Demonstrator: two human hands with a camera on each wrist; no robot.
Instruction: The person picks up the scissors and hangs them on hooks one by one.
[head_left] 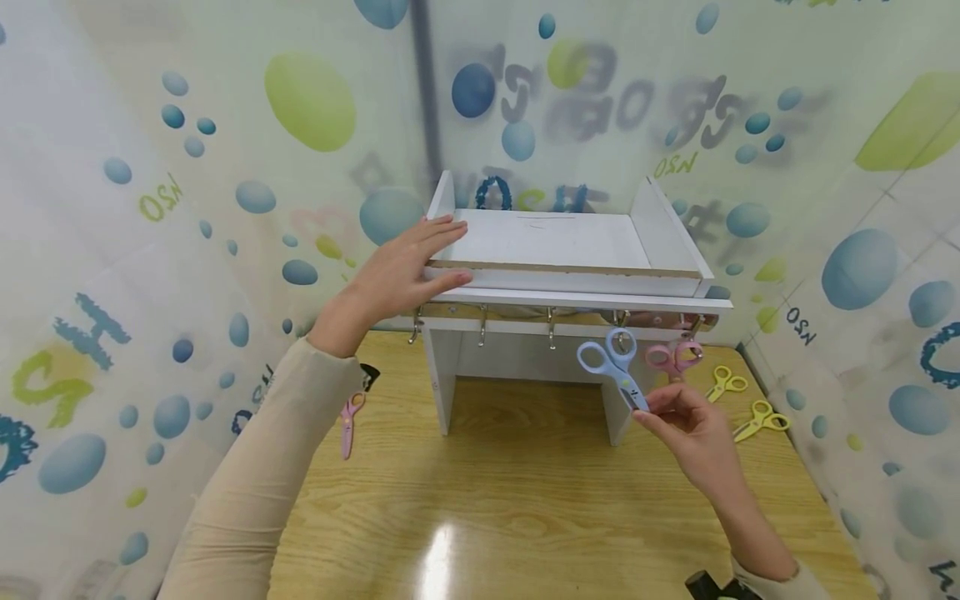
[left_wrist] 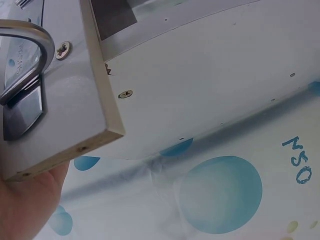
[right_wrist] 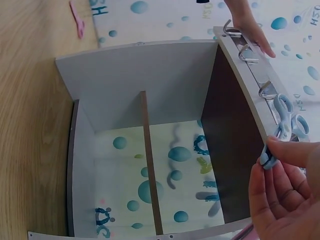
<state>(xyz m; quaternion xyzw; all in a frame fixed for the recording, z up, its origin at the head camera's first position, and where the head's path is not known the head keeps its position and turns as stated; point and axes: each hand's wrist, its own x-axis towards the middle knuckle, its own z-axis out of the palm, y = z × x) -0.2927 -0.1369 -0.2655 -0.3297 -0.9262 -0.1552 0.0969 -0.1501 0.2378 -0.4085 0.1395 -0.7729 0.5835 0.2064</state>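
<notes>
On the wood-grain table (head_left: 525, 508), two pairs of yellow scissors (head_left: 756, 424) were seen right of the white shelf, and pink scissors (head_left: 347, 429) left of it. Before the shelf's right front, the blue scissors (head_left: 622, 371) were pinched near their blade end between the right hand's (head_left: 693, 429) thumb and fingers, handles up beside the metal hooks (head_left: 551, 327); whether a loop was hooked could not be told. Another pink pair (head_left: 673, 361) was hung at the shelf's right end. The shelf's left end was covered by the left hand (head_left: 401, 271), fingers straight, thumb parted. A brown crossbar (right_wrist: 151, 165) was shown only by the right wrist view; a screw head (left_wrist: 63, 50) was shown close up by the left. Behind the shelf, "NSO" could be read on the spotted backdrop (head_left: 315, 100).
</notes>
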